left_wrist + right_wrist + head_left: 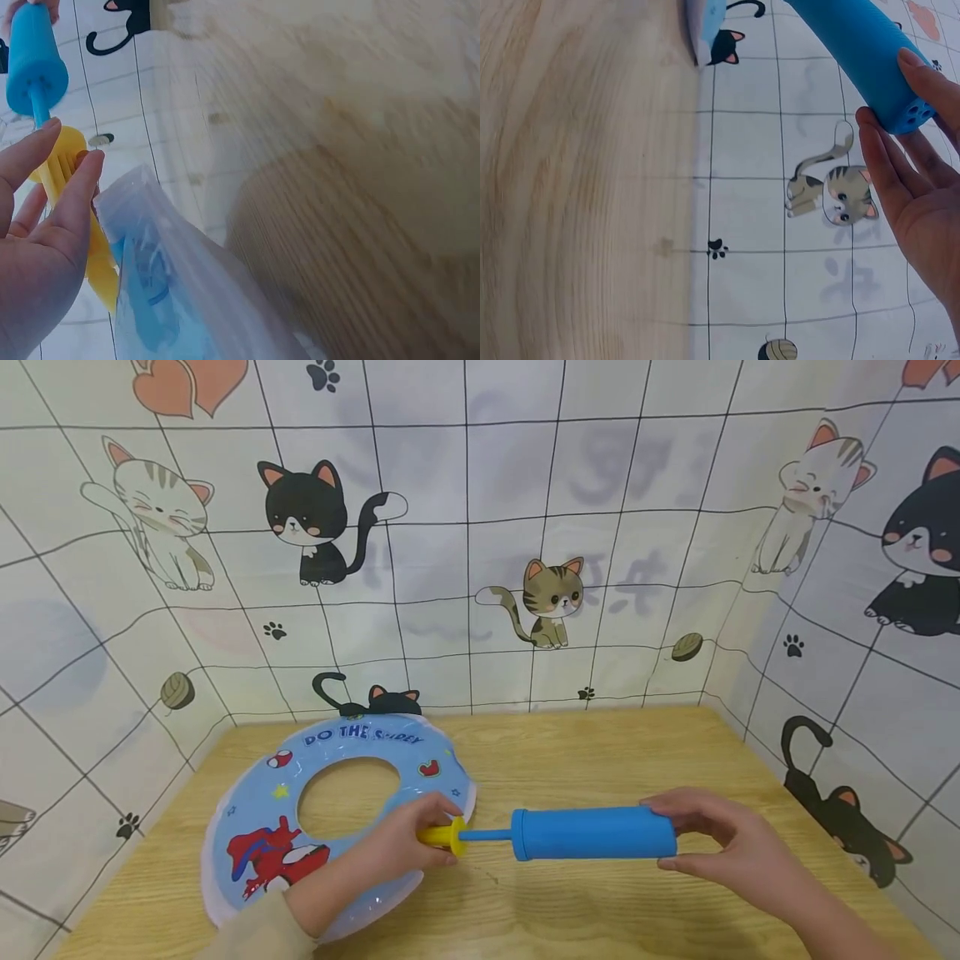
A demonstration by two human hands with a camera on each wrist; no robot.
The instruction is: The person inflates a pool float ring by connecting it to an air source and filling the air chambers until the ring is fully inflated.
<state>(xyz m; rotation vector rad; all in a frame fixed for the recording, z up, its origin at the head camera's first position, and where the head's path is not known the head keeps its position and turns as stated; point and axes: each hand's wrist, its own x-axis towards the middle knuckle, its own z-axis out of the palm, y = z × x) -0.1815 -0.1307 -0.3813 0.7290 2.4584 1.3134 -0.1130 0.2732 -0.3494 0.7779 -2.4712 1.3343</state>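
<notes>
Between my two hands a hand pump with a blue barrel (596, 833) lies level above the table. Its thin blue rod shows partly drawn out, ending in a yellow handle (66, 161). My left hand (401, 839) grips that yellow handle with thumb and fingers. At the barrel's other end my right hand (720, 839) holds it between thumb and fingers; small holes show in that end cap in the right wrist view. Behind and below my left hand lies a light blue swim ring (255, 793) with printed red figures and lettering, partly covered by my left hand and forearm.
The wooden table (585, 752) runs back to a white cloth wall (510, 485) with a black grid and cartoon cats. Similar cloth stands close along the left and right sides. The swim ring takes up the table's left part.
</notes>
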